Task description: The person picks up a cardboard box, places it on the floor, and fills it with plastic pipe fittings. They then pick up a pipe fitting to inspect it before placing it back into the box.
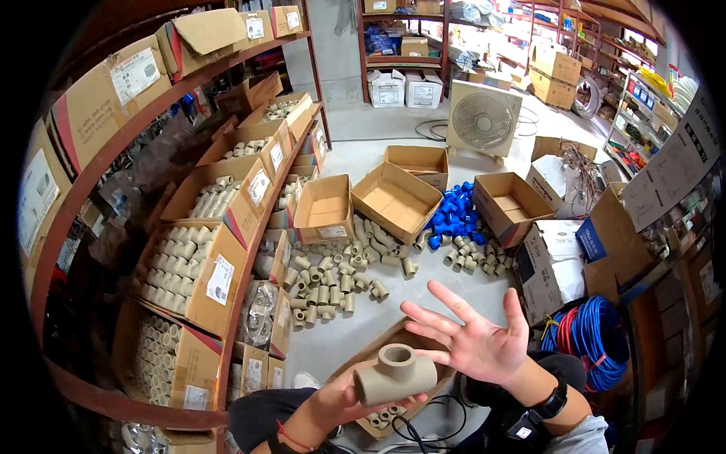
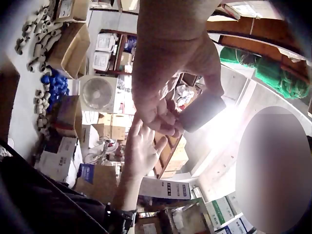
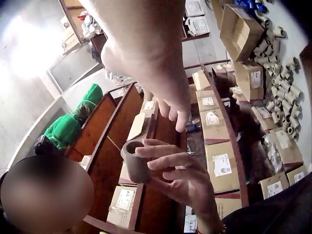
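A large grey-beige tee pipe fitting (image 1: 384, 382) lies in my left hand (image 1: 333, 401), low in the middle of the head view, with its branch opening facing up. In the right wrist view, the left fingers (image 3: 170, 162) curl along the side of the fitting (image 3: 135, 168). The left wrist view shows the left thumb and fingers on either side of the fitting (image 2: 202, 114). My right hand (image 1: 484, 344) is raised beside it, palm showing and fingers spread, holding nothing. Under the hands is an open carton (image 1: 370, 362) with several small fittings inside, partly hidden.
Loose grey fittings (image 1: 324, 291) and blue fittings (image 1: 456, 212) cover the floor ahead, among open cartons (image 1: 397, 200). A shelf rack (image 1: 265, 250) with boxes of fittings stands left. On the right are a blue hose coil (image 1: 597, 340) and white boxes (image 1: 556, 265). A fan (image 1: 484, 121) stands behind.
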The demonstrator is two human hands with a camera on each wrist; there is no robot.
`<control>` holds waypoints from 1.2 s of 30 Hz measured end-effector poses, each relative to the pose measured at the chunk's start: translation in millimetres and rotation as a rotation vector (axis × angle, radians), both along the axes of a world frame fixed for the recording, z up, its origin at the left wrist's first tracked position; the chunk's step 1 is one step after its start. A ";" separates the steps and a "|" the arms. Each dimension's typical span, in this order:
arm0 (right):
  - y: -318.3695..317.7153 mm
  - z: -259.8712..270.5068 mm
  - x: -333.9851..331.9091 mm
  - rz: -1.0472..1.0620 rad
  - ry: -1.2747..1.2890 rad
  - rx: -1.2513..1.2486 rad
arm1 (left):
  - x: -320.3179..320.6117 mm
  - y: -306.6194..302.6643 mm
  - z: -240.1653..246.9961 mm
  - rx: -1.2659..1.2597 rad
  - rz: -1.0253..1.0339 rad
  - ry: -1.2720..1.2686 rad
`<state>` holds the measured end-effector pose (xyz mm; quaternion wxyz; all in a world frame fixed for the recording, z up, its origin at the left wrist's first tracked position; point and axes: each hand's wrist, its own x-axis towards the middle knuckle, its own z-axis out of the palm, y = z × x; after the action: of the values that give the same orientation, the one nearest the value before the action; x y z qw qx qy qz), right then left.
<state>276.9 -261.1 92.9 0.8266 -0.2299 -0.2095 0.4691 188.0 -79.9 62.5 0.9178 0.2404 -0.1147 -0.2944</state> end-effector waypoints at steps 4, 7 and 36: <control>-2.0 -4.9 0.5 -0.116 -0.199 -0.234 | 4.3 -4.2 6.2 0.157 0.134 0.018; -4.5 -12.9 0.2 -0.275 -0.380 -0.256 | 8.1 -3.5 4.4 0.251 0.198 0.049; 0.8 -7.0 6.0 -0.541 -1.377 -0.723 | 9.9 -1.6 1.7 0.565 0.299 0.062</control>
<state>283.0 -260.3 86.0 0.4725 -0.7605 -0.4430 0.0463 197.9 -81.5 64.1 0.8510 0.4908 0.0361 -0.1836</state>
